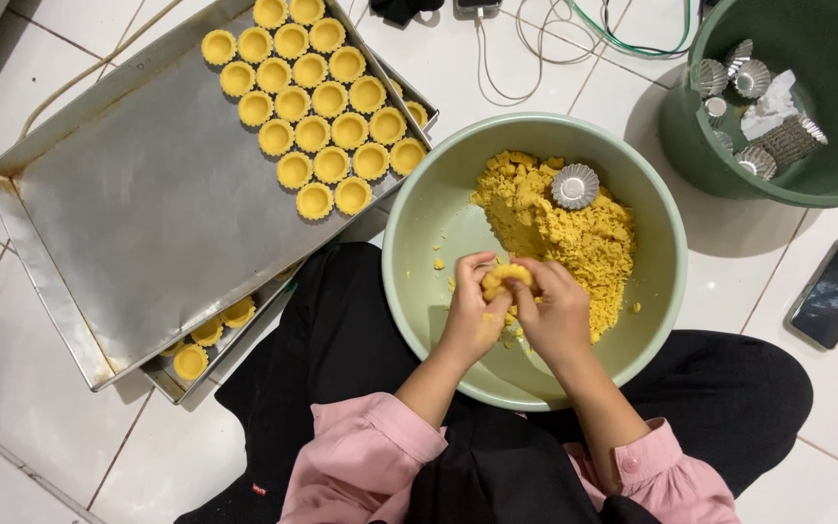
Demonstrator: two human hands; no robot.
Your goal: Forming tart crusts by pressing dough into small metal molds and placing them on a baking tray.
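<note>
From the head view, looking straight down, a person in black trousers and pink sleeves sits on a white tiled floor [807, 427] with a pale green bowl [419, 209] in the lap. Both hands meet over the near half of that bowl: the left hand [472, 312] and the right hand [557, 315] curl toward each other, fingers bent, and together pinch a small lump of yellow dough [505, 278] between their fingertips, the lump sitting right at the top of the two hands, above the bowl's inner wall. Just beyond the hands, a heap of crumbly yellow dough [574, 238] fills the far right part of the bowl, with a few crumbs scattered on the bare green bottom. A small fluted metal mould [575, 185] rests on top of the heap, open side up. To the left, a large metal baking tray [138, 213] lies tilted across a second tray [162, 374]; rows of dough-lined tart shells [314, 97] fill its far corner, and more shells show in the lower tray beneath its edge. At upper right stands a dark green bucket [826, 184] holding several empty fluted moulds [773, 141]. A dark phone [836, 293] lies on the floor to the right of the bowl, and cables [574, 34] trail along the top.
</note>
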